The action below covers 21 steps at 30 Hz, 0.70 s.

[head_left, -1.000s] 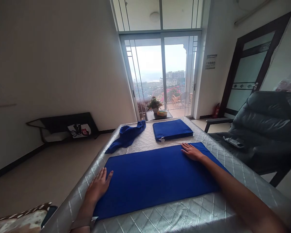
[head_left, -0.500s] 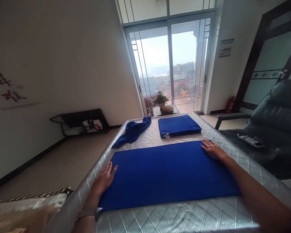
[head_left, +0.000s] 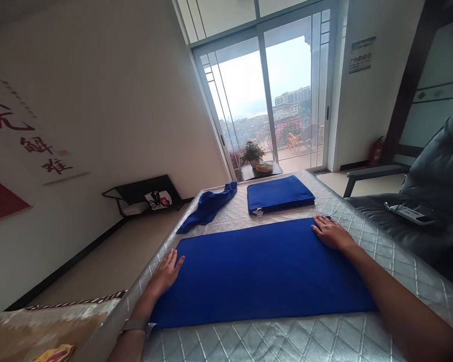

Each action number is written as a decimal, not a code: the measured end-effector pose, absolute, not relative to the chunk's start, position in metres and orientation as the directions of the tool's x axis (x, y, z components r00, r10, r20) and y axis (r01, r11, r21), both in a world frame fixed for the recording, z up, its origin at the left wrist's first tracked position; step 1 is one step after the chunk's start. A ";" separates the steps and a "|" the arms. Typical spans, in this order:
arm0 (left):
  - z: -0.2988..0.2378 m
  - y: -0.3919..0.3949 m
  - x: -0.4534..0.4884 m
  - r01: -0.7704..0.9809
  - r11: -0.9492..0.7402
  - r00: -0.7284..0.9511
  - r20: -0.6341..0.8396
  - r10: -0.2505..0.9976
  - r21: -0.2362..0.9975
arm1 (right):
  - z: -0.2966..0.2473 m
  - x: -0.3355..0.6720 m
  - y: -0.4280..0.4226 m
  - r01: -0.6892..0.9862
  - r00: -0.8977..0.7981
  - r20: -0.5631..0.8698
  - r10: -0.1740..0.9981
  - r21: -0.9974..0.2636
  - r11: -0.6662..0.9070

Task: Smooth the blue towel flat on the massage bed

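A long blue cloth (head_left: 260,271), folded into a flat strip, lies across the silver quilted table (head_left: 279,342). My left hand (head_left: 167,274) rests flat on its left end, fingers spread. At the cloth's far right corner my right hand (head_left: 330,233) presses down flat. Neither hand grips anything. Beyond the strip sit a neatly folded blue cloth (head_left: 279,193) and, to its left, a crumpled blue cloth (head_left: 210,206).
A dark leather armchair (head_left: 430,201) with a remote control (head_left: 409,212) stands right of the table. Past the table's far end are a small side table with a potted plant (head_left: 252,152) and glass balcony doors. A low dark shelf (head_left: 143,193) stands against the left wall.
The view has swung left and tilted, showing more of the left wall. My right hand slid outward to the cloth's far right corner; my left hand stays on the left end.
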<state>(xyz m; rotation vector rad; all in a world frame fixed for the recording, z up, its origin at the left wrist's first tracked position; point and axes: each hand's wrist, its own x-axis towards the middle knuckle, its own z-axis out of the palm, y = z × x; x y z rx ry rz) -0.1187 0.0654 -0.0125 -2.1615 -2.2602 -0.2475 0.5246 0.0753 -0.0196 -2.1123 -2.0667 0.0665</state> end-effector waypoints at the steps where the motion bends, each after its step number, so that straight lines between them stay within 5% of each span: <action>1: -0.007 0.068 -0.104 0.994 -0.017 0.005 0.113 0.994 0.109 | -0.019 0.523 0.075 0.986 0.031 0.095 0.995 -0.167 -0.015; 11: 0.033 0.087 0.130 0.828 -0.530 0.529 0.057 0.847 0.184 | -0.008 0.519 0.068 0.985 0.048 0.056 0.997 -0.169 -0.038; 21: -0.004 0.109 0.138 0.868 -0.467 0.471 0.019 0.882 0.167 | -0.011 0.519 0.069 0.987 0.045 0.080 0.996 -0.160 -0.031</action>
